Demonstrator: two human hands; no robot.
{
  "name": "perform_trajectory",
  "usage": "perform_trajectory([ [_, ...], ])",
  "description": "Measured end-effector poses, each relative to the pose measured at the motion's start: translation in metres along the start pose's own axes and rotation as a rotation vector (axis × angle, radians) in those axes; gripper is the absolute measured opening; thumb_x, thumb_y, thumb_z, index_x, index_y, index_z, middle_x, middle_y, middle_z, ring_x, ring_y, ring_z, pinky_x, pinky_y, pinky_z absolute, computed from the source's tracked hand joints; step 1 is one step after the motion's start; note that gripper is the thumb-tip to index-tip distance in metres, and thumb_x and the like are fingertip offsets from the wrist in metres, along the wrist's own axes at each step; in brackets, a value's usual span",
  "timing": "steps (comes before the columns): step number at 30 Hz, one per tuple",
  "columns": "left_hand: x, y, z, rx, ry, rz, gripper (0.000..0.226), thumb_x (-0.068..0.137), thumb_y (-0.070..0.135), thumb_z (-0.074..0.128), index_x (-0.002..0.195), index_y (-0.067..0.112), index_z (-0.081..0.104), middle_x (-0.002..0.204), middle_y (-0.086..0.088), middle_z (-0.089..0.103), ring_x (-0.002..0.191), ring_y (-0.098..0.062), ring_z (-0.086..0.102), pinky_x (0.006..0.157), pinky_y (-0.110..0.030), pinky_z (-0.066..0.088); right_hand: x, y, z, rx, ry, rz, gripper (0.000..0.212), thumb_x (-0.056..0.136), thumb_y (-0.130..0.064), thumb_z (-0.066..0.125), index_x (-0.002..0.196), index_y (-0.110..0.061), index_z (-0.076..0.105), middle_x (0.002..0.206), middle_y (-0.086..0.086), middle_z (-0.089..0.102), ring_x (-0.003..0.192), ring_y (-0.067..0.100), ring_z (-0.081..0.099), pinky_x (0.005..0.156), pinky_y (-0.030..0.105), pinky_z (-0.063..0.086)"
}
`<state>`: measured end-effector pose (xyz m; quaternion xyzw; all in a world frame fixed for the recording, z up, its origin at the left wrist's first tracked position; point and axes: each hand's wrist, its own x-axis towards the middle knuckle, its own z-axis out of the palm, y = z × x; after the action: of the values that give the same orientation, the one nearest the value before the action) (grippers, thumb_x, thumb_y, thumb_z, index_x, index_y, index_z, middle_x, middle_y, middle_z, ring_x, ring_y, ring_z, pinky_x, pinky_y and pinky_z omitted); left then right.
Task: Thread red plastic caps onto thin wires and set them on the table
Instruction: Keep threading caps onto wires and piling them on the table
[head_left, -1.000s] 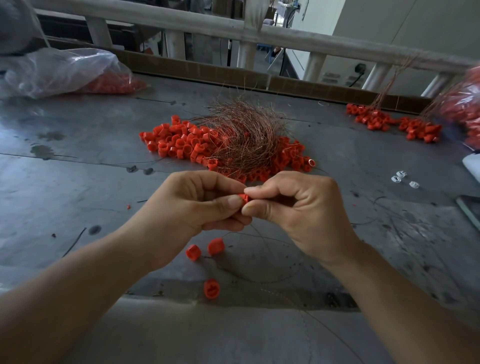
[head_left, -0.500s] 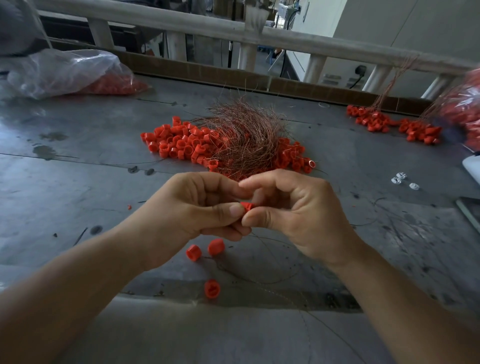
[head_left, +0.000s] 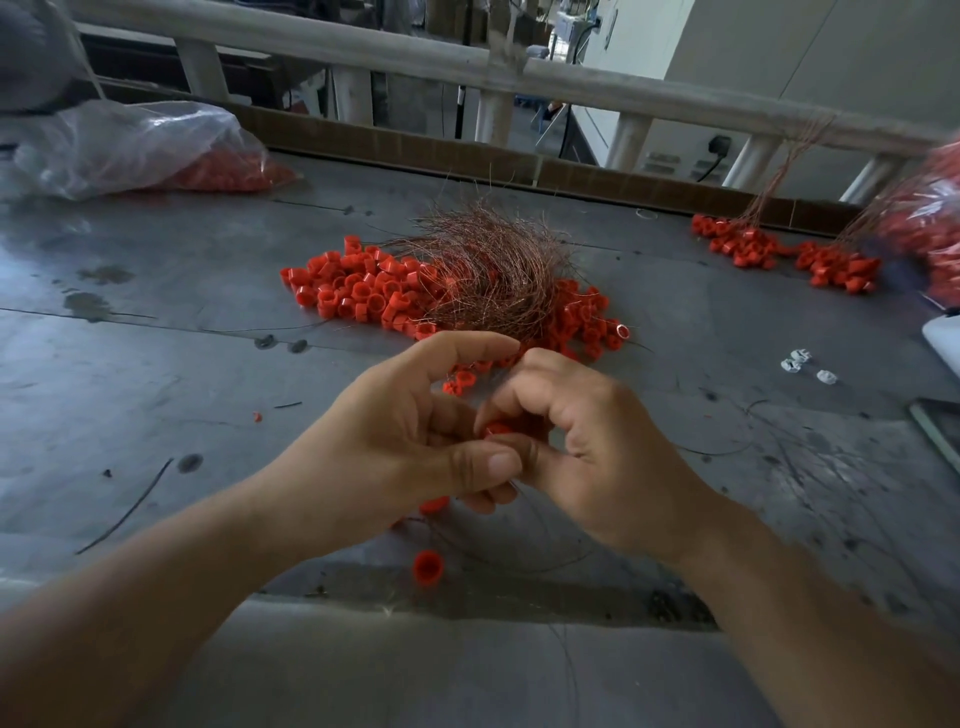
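Grey metal table (head_left: 156, 374) below; just above it, both hands closed on one red cap (head_left: 497, 429). Left hand (head_left: 405, 447) curled, thumb pressed toward the fingers, pinching the cap's near side. Right hand (head_left: 597, 452) blurred, forefinger hooked over the cap, thumb tucked beneath. Under the hands, a loose cap (head_left: 428, 567) on the table, thin wire (head_left: 519, 565) curving just beside it. Farther back, a heap of caps (head_left: 358, 291) partly under a tangle of copper wire (head_left: 493, 265). Far right, wired caps (head_left: 748, 244) lying bunched.
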<state>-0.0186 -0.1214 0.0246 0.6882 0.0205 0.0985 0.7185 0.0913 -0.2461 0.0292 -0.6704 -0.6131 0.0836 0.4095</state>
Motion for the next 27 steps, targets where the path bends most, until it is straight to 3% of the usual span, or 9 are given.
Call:
perform_trajectory([
  [3, -0.002, 0.0, 0.0, 0.002, -0.02, 0.015, 0.054, 0.068, 0.006, 0.064, 0.116, 0.022, 0.047, 0.066, -0.009, 0.068, 0.06, -0.017, 0.067, 0.056, -0.023, 0.053, 0.0, -0.002, 0.003, -0.021, 0.014, -0.011, 0.002, 0.077, -0.004, 0.062, 0.074, -0.005, 0.062, 0.078, -0.018, 0.047, 0.071, -0.003, 0.048, 0.064, 0.01, 0.041],
  [10, -0.004, -0.001, -0.001, -0.039, -0.047, 0.003, 0.057, 0.067, 0.01, 0.067, 0.119, 0.023, 0.047, 0.068, -0.009, 0.068, 0.061, -0.017, 0.067, 0.056, -0.024, 0.054, -0.003, -0.003, 0.005, -0.021, 0.026, -0.011, 0.008, 0.076, -0.001, 0.063, 0.074, -0.009, 0.061, 0.077, -0.017, 0.047, 0.071, -0.002, 0.048, 0.063, 0.011, 0.04],
  [13, -0.003, 0.0, -0.002, -0.068, -0.022, -0.018, 0.055, 0.067, 0.009, 0.066, 0.119, 0.021, 0.049, 0.069, -0.012, 0.068, 0.062, -0.022, 0.066, 0.057, -0.026, 0.053, -0.002, -0.003, 0.005, 0.028, 0.072, 0.018, 0.016, 0.077, -0.011, 0.066, 0.073, -0.022, 0.056, 0.076, -0.016, 0.048, 0.069, -0.001, 0.05, 0.062, 0.011, 0.04],
  [17, 0.0, 0.0, -0.004, -0.048, 0.041, -0.048, 0.051, 0.066, 0.017, 0.074, 0.114, 0.017, 0.055, 0.071, -0.014, 0.069, 0.062, -0.023, 0.067, 0.056, -0.027, 0.054, -0.001, -0.003, 0.008, 0.025, 0.103, 0.02, 0.016, 0.07, -0.02, 0.073, 0.076, -0.023, 0.059, 0.077, -0.012, 0.052, 0.068, 0.004, 0.052, 0.061, 0.014, 0.043],
  [21, 0.003, 0.004, -0.008, -0.149, 0.144, 0.01, 0.04, 0.064, 0.013, 0.073, 0.103, 0.014, 0.062, 0.076, -0.016, 0.07, 0.063, -0.023, 0.068, 0.054, -0.025, 0.054, 0.0, -0.002, 0.003, 0.222, 0.093, 0.233, 0.032, 0.062, -0.043, 0.07, 0.09, -0.035, 0.058, 0.077, -0.011, 0.06, 0.07, 0.007, 0.059, 0.062, 0.02, 0.049],
  [23, 0.003, 0.005, -0.011, -0.223, 0.184, 0.041, 0.036, 0.066, 0.013, 0.071, 0.101, 0.012, 0.063, 0.077, -0.016, 0.071, 0.067, -0.024, 0.069, 0.055, -0.024, 0.054, 0.0, 0.0, 0.0, 0.267, 0.089, 0.294, 0.024, 0.063, -0.041, 0.069, 0.083, -0.031, 0.062, 0.072, -0.009, 0.063, 0.068, 0.01, 0.06, 0.062, 0.024, 0.051],
  [25, 0.004, 0.006, -0.013, -0.279, 0.199, 0.051, 0.033, 0.067, 0.013, 0.068, 0.099, 0.01, 0.063, 0.078, -0.016, 0.071, 0.068, -0.024, 0.07, 0.056, -0.024, 0.054, 0.001, 0.001, -0.002, 0.271, 0.09, 0.302, 0.007, 0.072, -0.027, 0.07, 0.076, -0.027, 0.064, 0.064, -0.012, 0.063, 0.061, 0.001, 0.058, 0.058, 0.017, 0.047],
  [27, 0.003, 0.007, -0.015, -0.293, 0.19, 0.052, 0.03, 0.067, 0.008, 0.065, 0.096, 0.009, 0.064, 0.077, -0.016, 0.071, 0.066, -0.022, 0.07, 0.054, -0.023, 0.054, 0.001, -0.001, -0.005, 0.258, 0.107, 0.286, 0.005, 0.076, -0.025, 0.066, 0.071, -0.027, 0.063, 0.057, -0.013, 0.06, 0.052, -0.002, 0.052, 0.051, 0.012, 0.042],
])
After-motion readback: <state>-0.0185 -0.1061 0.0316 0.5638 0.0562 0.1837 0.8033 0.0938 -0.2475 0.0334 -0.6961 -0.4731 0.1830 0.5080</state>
